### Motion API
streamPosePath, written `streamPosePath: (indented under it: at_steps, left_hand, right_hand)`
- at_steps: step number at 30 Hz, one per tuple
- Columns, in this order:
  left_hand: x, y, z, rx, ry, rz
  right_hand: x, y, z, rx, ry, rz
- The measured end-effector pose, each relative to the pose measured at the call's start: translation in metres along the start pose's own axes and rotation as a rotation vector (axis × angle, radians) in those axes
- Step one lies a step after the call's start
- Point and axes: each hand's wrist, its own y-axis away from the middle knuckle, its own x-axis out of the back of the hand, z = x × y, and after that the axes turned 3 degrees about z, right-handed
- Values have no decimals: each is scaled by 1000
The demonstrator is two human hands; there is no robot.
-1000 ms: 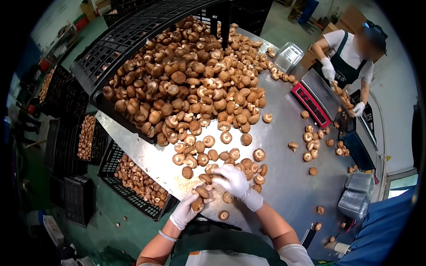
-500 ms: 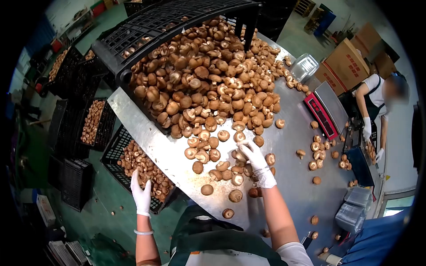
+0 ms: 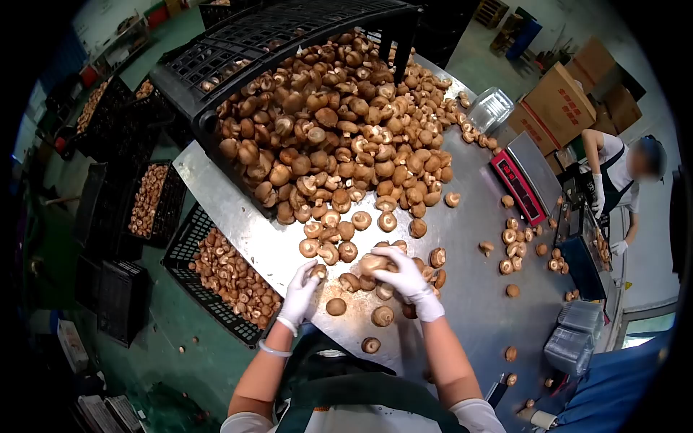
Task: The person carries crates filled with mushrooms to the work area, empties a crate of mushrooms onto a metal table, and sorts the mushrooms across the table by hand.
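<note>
My left hand [image 3: 299,294], in a white glove, is at the table's near edge. Its fingers close on a small brown mushroom [image 3: 318,272]. To its right, my white-gloved right hand [image 3: 406,277] grips a pale brown mushroom [image 3: 371,265], thumb and fingers on either side of its cap. Loose mushrooms [image 3: 349,282] lie between and under the hands, some partly hidden by the right one. Just beyond is a small group of mushrooms [image 3: 329,252]. A large heap of mushrooms [image 3: 325,137] spills from a tipped black crate [image 3: 216,65] onto the metal table [image 3: 469,238].
Below the table's left edge stands a black crate [image 3: 180,249] holding mushrooms. On the right are a red scale [image 3: 518,189], clear plastic trays [image 3: 574,343] and a blue container [image 3: 583,268]. A co-worker [image 3: 613,169] in white gloves stands beyond, near cardboard boxes [image 3: 554,108].
My left hand has moved from above the floor crate to the table and closed on a mushroom. The right hand has drawn slightly left and nearer, lifting a mushroom.
</note>
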Motion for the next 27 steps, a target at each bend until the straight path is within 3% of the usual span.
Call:
streamPosePath:
  at_steps: [1,3,5,7,8,9,11,15,19,21,23,25,27]
  left_hand:
    - [6,8,13,178,103,-30]
    - [15,15,13,250,487,-127]
    - [18,18,13,277,529,-129]
    - [20,20,14,303,571,-137]
    - [21,21,14,295,595,-129]
    - [23,22,15,285,618,-121]
    - [26,24,16,267,592,-110]
    - [28,28,15,246,577,-99]
    - [29,39,14,252,557,-83]
    - [31,42,6,265,558,-74]
    - [30,48,-6,324,533,-67]
    - [29,52,-22,334,605,-73]
    - [19,61,-16,355,622,37]
  right_hand:
    - [11,9,-8,-397,-540,-51]
    - [14,17,-18,-311,-838,21]
    - [9,16,-24,-250,-954,49]
    - [3,9,-21,-345,-525,-45]
    - [-6,3,-15,-63,-118,-17]
    - [-18,0,-7,83,138,40]
    - [-35,-1,-31,87,638,37]
    - [-58,-4,-10,172,1088,-175]
    - [-46,-5,3,222,975,-74]
    - [-43,-6,-7,53,715,-4]
    - [-55,-11,-41,59,328,-71]
    - [-88,-8,-66,263,222,-76]
    - [-93,-8,-88,207,116,-221]
